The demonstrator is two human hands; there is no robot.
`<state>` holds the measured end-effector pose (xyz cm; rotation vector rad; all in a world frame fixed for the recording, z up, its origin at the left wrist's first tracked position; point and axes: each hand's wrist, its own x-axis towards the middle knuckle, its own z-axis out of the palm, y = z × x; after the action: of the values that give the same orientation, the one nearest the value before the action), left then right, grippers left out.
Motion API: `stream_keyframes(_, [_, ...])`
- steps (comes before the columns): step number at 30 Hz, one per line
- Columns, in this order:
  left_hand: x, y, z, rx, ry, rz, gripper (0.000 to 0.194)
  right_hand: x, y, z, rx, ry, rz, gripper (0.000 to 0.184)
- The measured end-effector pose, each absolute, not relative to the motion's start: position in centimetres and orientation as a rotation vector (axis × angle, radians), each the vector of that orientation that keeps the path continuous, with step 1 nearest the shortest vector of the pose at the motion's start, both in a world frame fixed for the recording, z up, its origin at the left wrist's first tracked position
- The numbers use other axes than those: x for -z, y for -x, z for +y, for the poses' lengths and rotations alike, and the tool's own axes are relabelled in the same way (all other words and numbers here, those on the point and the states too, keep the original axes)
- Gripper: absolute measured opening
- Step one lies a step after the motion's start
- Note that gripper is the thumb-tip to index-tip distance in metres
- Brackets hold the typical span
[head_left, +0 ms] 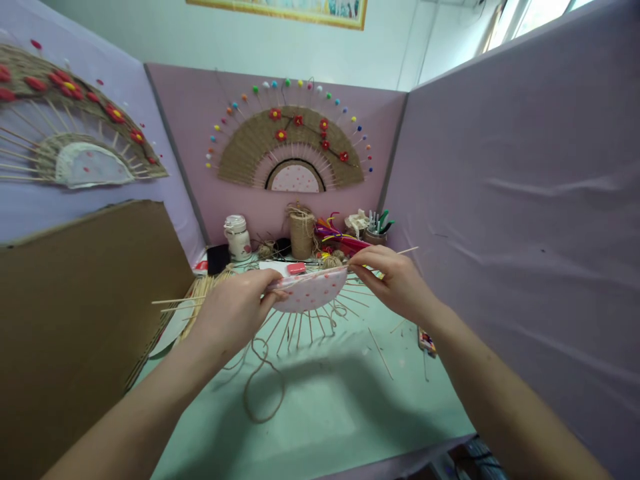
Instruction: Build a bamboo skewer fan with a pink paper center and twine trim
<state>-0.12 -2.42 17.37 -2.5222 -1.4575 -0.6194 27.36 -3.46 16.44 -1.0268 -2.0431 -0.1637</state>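
A half-made fan hangs tilted above the table, its half-round centre covered in white cloth with pink dots. Thin wooden sticks spread from its curved edge toward me. My left hand is closed on the left end of the straight edge, thumb and fingers pinching it. At the other end, my right hand pinches the corner; whether twine is also between those fingertips I cannot tell. Loose jute twine trails below the fan and loops on the table.
Two flower-trimmed fans, one on the back panel and one at left, hang with pins around. A cardboard sheet stands left. Behind my hands are a white jar, a twine spool and a tool pot. A loose stick lies right.
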Motion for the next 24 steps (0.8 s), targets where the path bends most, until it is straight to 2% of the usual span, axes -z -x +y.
stream_keyframes(12, [-17.7,1.1,-1.5,0.746,2.75,-1.473,0.032,-15.1,-26.9,-2.8,0.295,0.944,-2.081,0.019])
stream_keyframes(20, [-18.0,1.7,-0.7,0.906,2.783,-1.444,0.027,-14.6,-27.2,-2.5,0.395,0.839,-2.075,0.017])
stream_keyframes(24, [-17.5,2.6,-0.4,0.883,2.742,-1.237,0.042,-14.6,-27.4,-2.5,0.405,0.819,-2.076,0.018])
